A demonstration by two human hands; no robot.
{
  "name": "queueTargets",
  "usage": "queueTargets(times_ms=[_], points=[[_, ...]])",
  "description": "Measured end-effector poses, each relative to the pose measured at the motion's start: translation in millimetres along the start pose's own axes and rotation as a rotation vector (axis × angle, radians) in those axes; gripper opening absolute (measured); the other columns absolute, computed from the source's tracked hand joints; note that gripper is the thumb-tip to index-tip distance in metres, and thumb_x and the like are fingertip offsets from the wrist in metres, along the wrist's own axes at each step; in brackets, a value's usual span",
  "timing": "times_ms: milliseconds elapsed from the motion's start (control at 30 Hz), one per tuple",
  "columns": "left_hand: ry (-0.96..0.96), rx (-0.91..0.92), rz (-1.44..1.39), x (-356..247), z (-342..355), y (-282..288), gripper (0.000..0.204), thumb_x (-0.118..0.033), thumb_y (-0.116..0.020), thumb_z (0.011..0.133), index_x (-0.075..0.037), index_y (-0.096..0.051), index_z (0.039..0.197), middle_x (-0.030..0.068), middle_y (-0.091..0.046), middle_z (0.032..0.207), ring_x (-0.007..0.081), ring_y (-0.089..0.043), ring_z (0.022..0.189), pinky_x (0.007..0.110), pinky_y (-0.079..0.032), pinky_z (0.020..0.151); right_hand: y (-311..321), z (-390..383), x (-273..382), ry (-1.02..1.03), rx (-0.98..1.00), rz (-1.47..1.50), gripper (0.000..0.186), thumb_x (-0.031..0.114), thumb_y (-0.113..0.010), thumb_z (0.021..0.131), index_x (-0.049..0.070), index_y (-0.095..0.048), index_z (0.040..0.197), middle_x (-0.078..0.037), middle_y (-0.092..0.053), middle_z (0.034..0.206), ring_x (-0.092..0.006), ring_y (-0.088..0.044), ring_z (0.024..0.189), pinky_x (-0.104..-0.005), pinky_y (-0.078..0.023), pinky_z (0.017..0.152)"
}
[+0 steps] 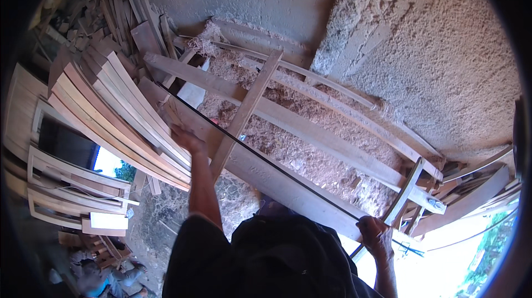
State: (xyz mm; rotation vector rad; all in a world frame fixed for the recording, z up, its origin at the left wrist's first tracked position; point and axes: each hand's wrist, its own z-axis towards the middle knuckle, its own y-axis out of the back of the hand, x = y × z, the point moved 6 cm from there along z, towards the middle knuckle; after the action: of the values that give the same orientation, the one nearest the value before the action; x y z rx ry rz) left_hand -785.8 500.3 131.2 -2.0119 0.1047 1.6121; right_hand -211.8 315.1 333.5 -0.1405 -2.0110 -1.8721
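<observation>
My left hand point(187, 141) reaches to the right side of a stacked bundle of pale planks point(119, 115), its fingers extended and slightly bent beside a long board point(266, 181). Along that board runs a thin dark strip point(293, 172), and my right hand point(376, 236) is closed on the strip near its lower right end. The board lies across a wooden trestle frame, with a crosspiece point(249, 104) just right of my left hand. Shavings point(299, 143) show between the rails. Whether my left fingertips press on wood is hard to tell.
A plastered wall point(415, 43) stands ahead, with offcuts point(83, 9) piled at upper left and curved boards point(471, 192) at right. Wooden frames point(77, 209) lean at left. Another person point(105, 278) is low at the bottom left. Bright daylight shows at lower right.
</observation>
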Motion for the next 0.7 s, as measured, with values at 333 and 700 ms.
queueTargets(times_ms=[333,700], points=[[1.033,0.097,0.124,169,-292,34,0.042,-0.057,-0.037,0.094,-0.017,-0.049,0.089,-0.0001,-0.062,0.094,0.0148,-0.058,0.077,0.032,-0.043,0.069,1,30,-7,0.019,0.009,0.054,0.013,0.012,-0.07,0.083,0.007,-0.058,0.081,-0.009,-0.064,0.069,-0.0269,-0.064,0.059,-0.0371,-0.048,0.051],[0.913,-0.187,-0.228,224,-363,22,0.061,-0.073,-0.044,0.087,-0.015,-0.059,0.098,0.0086,-0.062,0.101,0.0187,-0.056,0.095,0.039,-0.043,0.083,-9,12,-3,-0.033,0.162,0.035,0.012,0.018,-0.062,0.09,0.008,-0.063,0.095,-0.015,-0.067,0.086,-0.0333,-0.065,0.078,-0.042,-0.05,0.064]])
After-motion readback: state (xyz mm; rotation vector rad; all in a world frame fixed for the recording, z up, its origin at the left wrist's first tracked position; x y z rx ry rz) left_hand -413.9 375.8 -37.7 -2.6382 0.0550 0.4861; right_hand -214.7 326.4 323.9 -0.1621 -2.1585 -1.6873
